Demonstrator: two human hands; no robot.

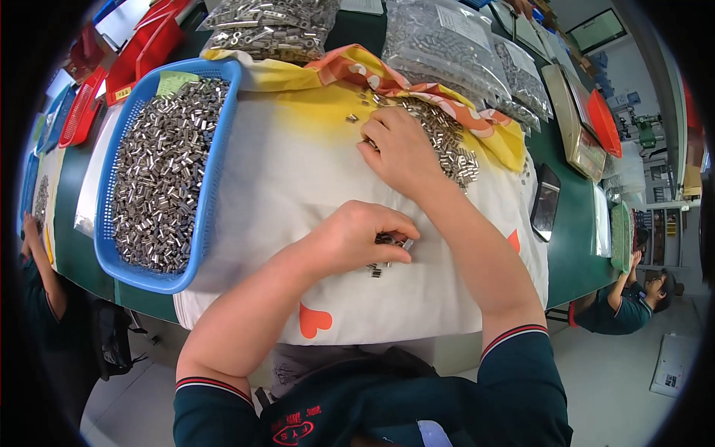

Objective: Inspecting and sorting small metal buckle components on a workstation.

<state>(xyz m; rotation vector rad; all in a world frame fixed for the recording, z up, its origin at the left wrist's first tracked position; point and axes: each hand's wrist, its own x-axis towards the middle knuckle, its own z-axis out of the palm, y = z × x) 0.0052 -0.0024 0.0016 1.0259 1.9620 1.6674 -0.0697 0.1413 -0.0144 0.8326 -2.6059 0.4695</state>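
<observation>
Small shiny metal sleeves lie in a heap (456,156) on a white cloth (275,171) with a yellow and orange printed border. Near the cloth's middle, my left hand (354,237) curls around several metal sleeves (389,240), which show between thumb and fingers. A few more lie on the cloth just under that hand. Farther forward, my right hand (402,149) rests at the left side of the heap with its fingers bent inward. Whatever its fingertips hold, if anything, is hidden. A couple of loose sleeves (351,118) lie beyond its fingertips.
At left stands a blue plastic basket (201,223) full of metal sleeves. Clear bags of metal parts (439,48) line the back. A phone (546,203) lies on the green table (577,257) at right. Red bins (141,59) stand back left. Other people sit at both sides.
</observation>
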